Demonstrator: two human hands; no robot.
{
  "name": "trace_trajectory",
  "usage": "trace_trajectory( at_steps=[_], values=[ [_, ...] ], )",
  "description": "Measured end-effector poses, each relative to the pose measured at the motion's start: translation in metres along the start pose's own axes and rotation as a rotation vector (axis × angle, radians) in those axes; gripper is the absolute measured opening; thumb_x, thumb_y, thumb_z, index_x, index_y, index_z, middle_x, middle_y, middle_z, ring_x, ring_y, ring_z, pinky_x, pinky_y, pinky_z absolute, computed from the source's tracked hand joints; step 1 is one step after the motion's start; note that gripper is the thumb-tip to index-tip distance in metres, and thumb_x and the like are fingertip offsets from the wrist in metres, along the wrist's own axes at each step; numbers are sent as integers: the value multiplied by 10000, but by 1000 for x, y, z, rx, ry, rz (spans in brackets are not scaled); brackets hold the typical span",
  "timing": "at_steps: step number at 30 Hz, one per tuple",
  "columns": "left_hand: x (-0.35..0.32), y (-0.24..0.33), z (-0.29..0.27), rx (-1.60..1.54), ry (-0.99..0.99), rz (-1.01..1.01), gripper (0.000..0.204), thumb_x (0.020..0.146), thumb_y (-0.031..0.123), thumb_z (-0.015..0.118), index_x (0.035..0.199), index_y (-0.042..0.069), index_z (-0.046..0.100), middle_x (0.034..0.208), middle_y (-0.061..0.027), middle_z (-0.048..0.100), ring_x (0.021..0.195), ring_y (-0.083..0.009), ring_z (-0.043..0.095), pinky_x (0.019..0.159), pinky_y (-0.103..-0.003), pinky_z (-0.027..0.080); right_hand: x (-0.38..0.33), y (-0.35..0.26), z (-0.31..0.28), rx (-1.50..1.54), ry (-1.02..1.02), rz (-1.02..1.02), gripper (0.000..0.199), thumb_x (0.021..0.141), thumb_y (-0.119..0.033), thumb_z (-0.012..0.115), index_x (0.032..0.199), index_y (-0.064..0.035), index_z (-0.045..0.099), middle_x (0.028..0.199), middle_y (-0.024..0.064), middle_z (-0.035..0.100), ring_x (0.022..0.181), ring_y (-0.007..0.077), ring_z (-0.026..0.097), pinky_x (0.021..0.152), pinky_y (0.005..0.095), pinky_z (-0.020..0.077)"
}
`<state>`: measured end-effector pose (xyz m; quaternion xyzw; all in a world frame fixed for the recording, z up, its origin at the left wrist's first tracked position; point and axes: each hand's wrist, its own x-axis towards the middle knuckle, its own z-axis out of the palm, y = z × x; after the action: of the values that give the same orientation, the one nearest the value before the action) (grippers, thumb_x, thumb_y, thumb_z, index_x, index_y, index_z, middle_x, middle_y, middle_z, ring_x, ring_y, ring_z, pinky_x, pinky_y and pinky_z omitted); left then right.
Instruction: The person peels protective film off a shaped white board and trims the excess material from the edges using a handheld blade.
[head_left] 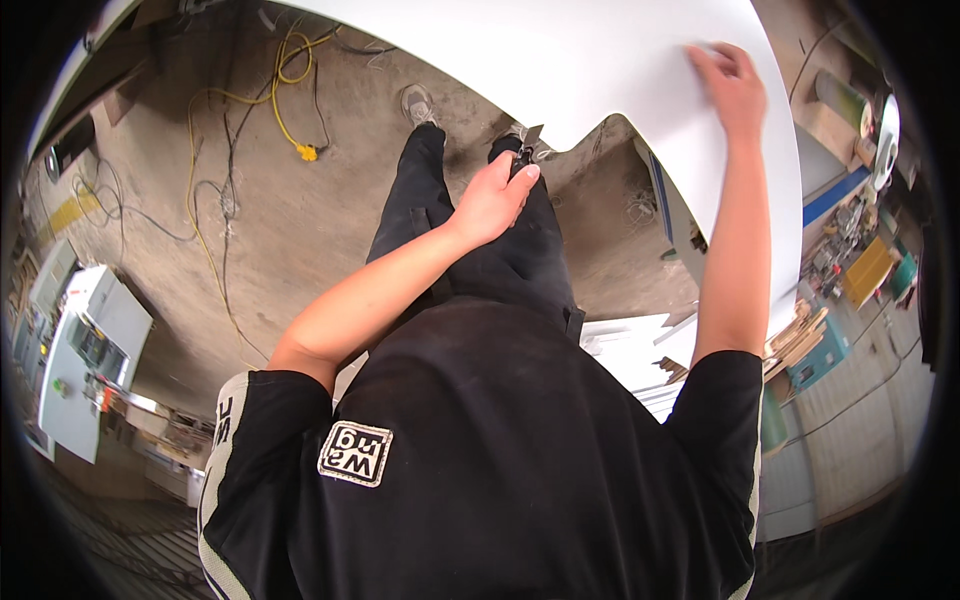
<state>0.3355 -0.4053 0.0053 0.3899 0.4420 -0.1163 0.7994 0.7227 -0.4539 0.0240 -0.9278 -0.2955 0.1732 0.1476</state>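
Note:
My left hand [493, 200] is closed around a small flat-bladed hand tool [531, 138] with a dark handle. Its grey metal blade points up and away from me, close beside the edge of a large white panel [560, 60]. That panel is smooth, with a curved outline and a rounded notch in its near edge. Over the panel's right part is my right hand [738, 88], fingers bent and apart with nothing visible in them. Slight blur there hides whether its fingertips touch the surface.
A yellow cable [275, 95] and dark cords trail over the concrete floor [330, 160] at left. White cabinet-like equipment [95, 340] stands farther left. On the right are wood strips [797, 340], a teal box [820, 355] and cluttered tools. My shoe [417, 104] shows below the panel.

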Motion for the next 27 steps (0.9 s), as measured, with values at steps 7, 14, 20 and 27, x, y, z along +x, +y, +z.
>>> trace_trajectory(
  at_steps=[7,14,20,27],
  values=[
    [3,-20,32,31,50,97,349,1117,357,549,968,48,484,736,-9,538,564,-90,534,526,-295,469,59,180,-59,-429,177,37,1083,778,-888,649,1486,-71,591,1503,174,596,1409,344,537,1199,431,379],
    [3,-17,79,-172,221,95,293,1114,305,537,992,41,497,720,-20,538,548,-113,522,520,-313,471,78,211,-51,-260,83,77,1158,825,-958,473,1522,-35,549,1542,194,571,1466,350,488,1227,458,333],
    [26,-16,104,-372,287,202,249,1125,277,538,1005,59,520,718,-11,524,514,-115,516,496,-300,455,71,202,-37,-304,153,42,1142,838,-955,451,1490,-26,576,1518,179,595,1435,346,514,1217,491,335],
    [46,2,120,-392,309,210,249,1123,283,537,990,78,488,721,-11,520,521,-111,507,497,-305,458,62,192,-36,-257,197,28,1089,852,-925,490,1425,-9,626,1464,181,634,1397,352,549,1195,471,372]
  ],
)
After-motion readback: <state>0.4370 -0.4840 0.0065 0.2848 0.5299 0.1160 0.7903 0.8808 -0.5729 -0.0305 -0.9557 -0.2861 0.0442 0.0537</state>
